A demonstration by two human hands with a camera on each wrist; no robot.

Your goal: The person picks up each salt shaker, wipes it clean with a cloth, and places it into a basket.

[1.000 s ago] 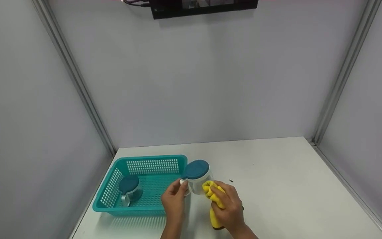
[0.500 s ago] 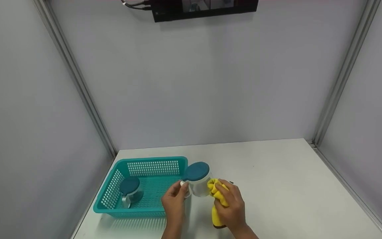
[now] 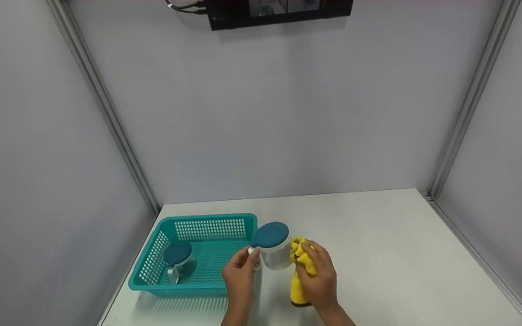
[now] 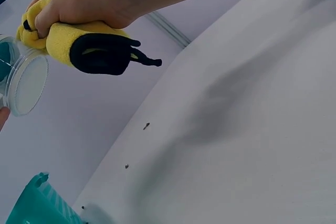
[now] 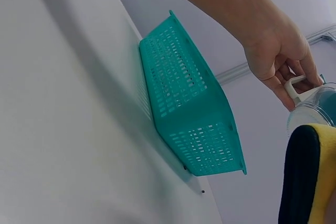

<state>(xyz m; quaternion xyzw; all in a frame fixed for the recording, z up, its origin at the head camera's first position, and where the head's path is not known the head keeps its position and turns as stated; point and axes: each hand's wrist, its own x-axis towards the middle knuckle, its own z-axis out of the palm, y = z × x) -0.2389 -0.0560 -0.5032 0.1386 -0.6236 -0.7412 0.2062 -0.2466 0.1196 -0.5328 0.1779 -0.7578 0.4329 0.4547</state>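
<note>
A clear jar with a blue lid and a white handle is held up above the table, just right of the basket. My left hand pinches the handle between thumb and fingers. Bunched in my right hand is a yellow cloth with a dark edge, its upper folds against the jar's right side. The left wrist view shows the cloth right at the jar's base rim.
A teal plastic basket stands on the white table at left, with a second blue-lidded jar inside. Small dark specks lie on the table. Grey walls enclose it, and a black screen hangs above.
My right hand and the cloth have shifted a little up and right along the jar's side. The jar has moved slightly right in the left hand's grip.
</note>
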